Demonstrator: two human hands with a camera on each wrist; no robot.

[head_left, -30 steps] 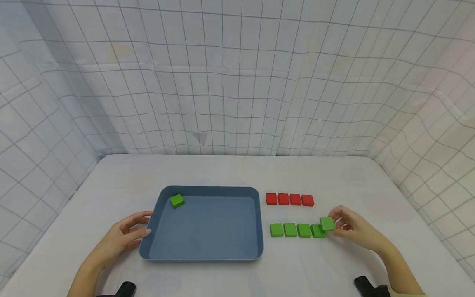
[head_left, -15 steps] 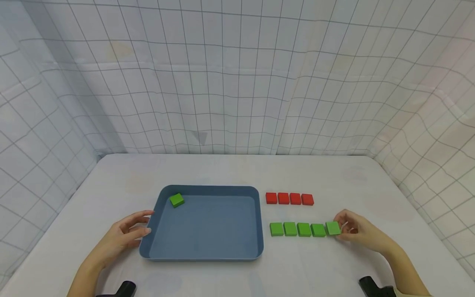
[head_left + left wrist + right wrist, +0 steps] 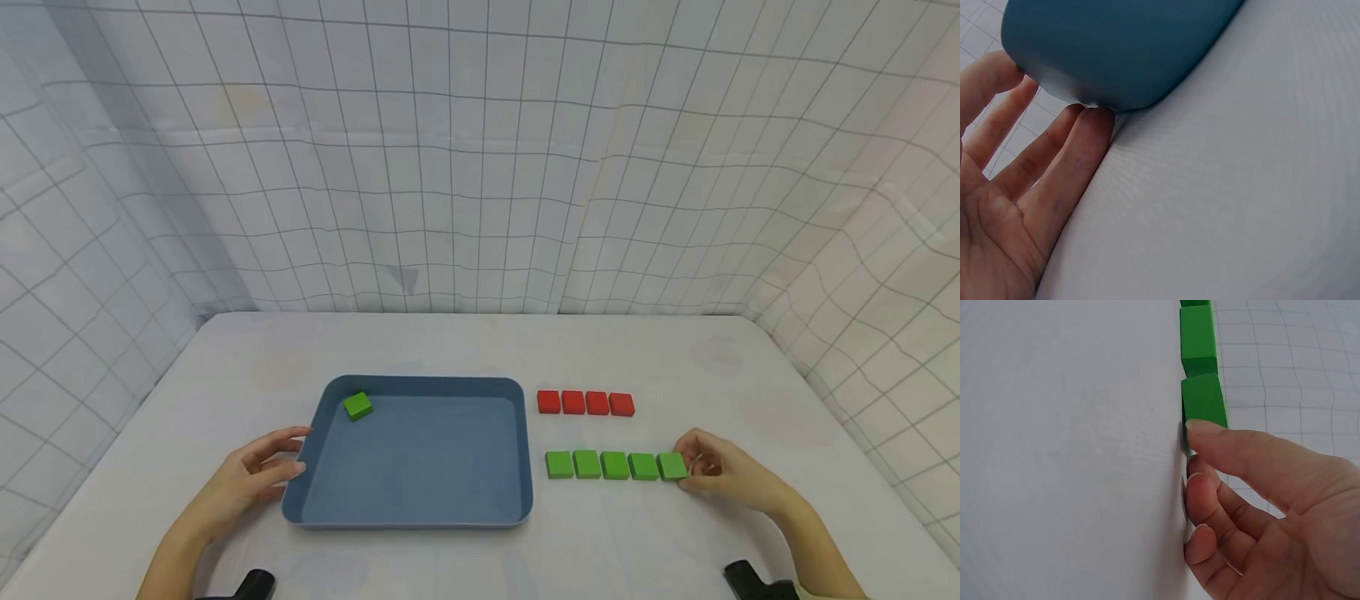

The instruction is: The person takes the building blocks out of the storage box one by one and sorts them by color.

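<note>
My left hand (image 3: 243,482) is at the left end of a blue-grey tray (image 3: 408,527), its fingers loosely bent. In the left wrist view the fingertips touch the outside of the tray wall (image 3: 1116,50). My right hand (image 3: 731,471) holds a green block (image 3: 672,467) at the right end of a row of green blocks (image 3: 615,465). Seen from the right wrist, the thumb lies on the near face of that green block (image 3: 1204,400), and the other fingers curl beneath the thumb, close over the tabletop. The index fingertip is partly hidden.
One green block (image 3: 357,405) lies askew in the tray's far left corner. Behind the green row, several red blocks (image 3: 585,403) form a second row right of the tray. A white gridded curtain (image 3: 480,167) surrounds the back and sides of the white table (image 3: 465,342).
My right hand has moved right and lowered its green block from above the row's end to beside it, in line with the others. The left hand and tray stay put.
</note>
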